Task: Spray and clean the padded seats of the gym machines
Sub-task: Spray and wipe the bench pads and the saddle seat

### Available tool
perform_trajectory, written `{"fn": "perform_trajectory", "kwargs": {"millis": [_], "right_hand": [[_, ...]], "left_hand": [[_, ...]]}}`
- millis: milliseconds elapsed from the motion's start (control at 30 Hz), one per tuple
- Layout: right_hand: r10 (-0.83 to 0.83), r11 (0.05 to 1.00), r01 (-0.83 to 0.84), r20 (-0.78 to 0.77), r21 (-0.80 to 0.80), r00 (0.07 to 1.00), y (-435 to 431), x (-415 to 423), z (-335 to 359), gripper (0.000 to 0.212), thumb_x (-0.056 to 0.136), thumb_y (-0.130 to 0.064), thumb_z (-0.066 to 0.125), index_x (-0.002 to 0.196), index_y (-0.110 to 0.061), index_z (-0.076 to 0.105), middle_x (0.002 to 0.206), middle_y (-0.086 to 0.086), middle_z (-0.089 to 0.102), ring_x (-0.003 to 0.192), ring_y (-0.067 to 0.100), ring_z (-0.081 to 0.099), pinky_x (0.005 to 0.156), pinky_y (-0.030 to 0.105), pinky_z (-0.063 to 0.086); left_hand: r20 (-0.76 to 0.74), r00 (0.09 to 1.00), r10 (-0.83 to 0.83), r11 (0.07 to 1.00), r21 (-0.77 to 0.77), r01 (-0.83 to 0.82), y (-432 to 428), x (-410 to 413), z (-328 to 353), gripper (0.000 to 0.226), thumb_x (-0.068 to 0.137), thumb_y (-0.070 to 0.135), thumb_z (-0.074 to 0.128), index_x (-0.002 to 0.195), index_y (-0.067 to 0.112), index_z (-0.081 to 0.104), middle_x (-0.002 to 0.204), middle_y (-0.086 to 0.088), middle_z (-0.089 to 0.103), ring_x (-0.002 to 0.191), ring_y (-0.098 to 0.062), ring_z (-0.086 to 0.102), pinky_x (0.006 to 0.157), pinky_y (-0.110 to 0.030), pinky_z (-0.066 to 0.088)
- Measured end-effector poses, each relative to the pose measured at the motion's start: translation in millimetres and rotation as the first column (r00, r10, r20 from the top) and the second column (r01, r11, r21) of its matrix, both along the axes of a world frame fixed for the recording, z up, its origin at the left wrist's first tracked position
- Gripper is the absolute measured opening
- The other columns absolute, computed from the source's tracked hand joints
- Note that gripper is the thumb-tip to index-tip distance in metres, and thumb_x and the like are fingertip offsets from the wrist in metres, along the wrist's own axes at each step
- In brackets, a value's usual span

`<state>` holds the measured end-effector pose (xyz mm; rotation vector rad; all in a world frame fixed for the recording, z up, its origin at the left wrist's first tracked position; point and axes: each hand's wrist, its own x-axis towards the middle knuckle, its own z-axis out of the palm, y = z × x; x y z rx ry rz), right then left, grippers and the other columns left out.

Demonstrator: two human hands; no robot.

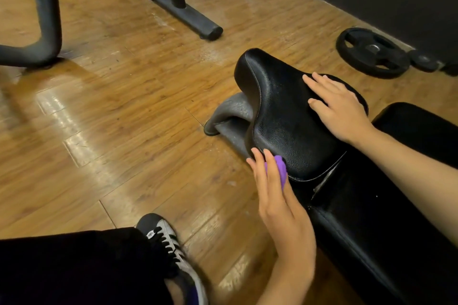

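Observation:
A black padded seat [285,111] of a gym bench tilts up in the middle right, and its longer black pad [371,230] runs toward the lower right. My right hand [339,109] lies flat on top of the seat with straight fingers. My left hand [280,195] holds a bunched purple cloth [281,171] against the seat's near lower edge, fingers pointing up along the pad's side. No spray bottle is in view.
The bench's grey metal foot [230,119] sticks out under the seat onto the wooden floor [124,111]. A black weight plate [371,52] lies by the dark wall. Machine frames [181,7] [47,20] stand behind. My leg and shoe [171,247] are at the lower left.

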<state>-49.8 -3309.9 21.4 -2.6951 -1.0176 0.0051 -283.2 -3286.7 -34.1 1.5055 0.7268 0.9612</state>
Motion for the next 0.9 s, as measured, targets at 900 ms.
{"fn": "perform_trajectory", "kwargs": {"millis": [900], "right_hand": [[0.014,0.999,-0.015,0.016,0.044,1.000,-1.0,2.7,-1.0,0.069,0.086,-0.060,0.028,0.153,-0.042,0.033,0.162,-0.008,0.030,0.151,0.017,0.021,0.120,0.051,0.023]], "left_hand": [[-0.115,0.935,-0.336,0.878,0.321,0.355,127.5,59.7,23.2,0.037,0.105,0.007,0.052,0.142,0.008,0.058,0.152,-0.009,0.050,0.150,-0.020,0.033,0.127,-0.037,0.021]]}}
